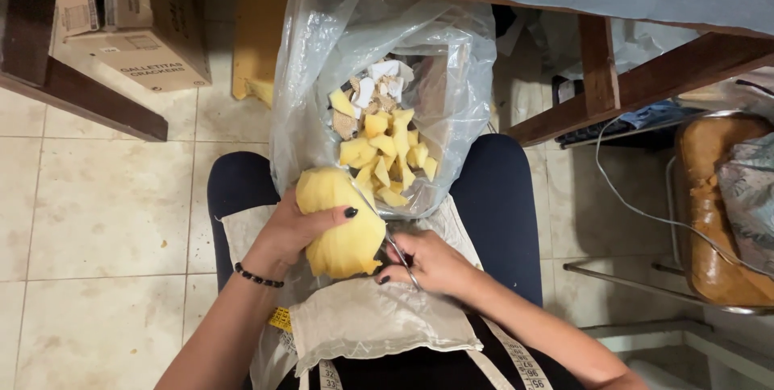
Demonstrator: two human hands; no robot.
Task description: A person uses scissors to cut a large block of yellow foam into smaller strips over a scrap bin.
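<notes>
From the head view, my left hand (294, 229) is wrapped around the yellow foam block (339, 225) over my lap, and my right hand (431, 262) is clenched on the scissors (395, 251) biting its edge. I'd judge short snips over the clear plastic bag (379, 75) keep the pieces (387, 152) falling in. The blades are mostly hidden behind the foam.

the left hand (292, 233) covers the back of the yellow foam lump (340, 225). the right hand (431, 262) hides most of the scissors (397, 251), so you cannot tell if the blades are apart. the clear bag (379, 75) blurs the yellow bits (387, 152) inside. the cardboard box (129, 19) is cut off at the top edge.
</notes>
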